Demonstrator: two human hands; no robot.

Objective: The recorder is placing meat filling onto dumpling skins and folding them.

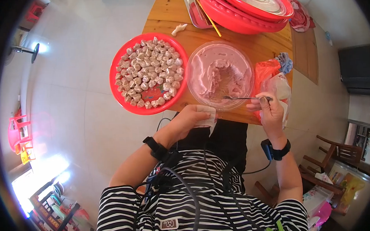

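A thin white dough wrapper [207, 116] lies in my left hand [190, 120], just off the table's near edge. My right hand [268, 108] grips a metal spoon [243, 98] by its handle, its tip over the near rim of a clear round bowl [192, 93]. Pink ground-meat paste [201, 64] lines the bowl, scooped down to the bottom around its middle. To the left, a red round tray [116, 97] carries many small wrapped dumplings [150, 62], with part of its printed base showing at the near side.
Stacked red plastic basins [245, 18] stand at the table's far side, by a metal tray [195, 17] and a yellow stick [209, 18]. A dough scrap [179, 29] lies nearby. Red and clear plastic bags [266, 72] and a blue cloth [285, 62] are at right. Wooden chairs [331, 155] stand lower right.
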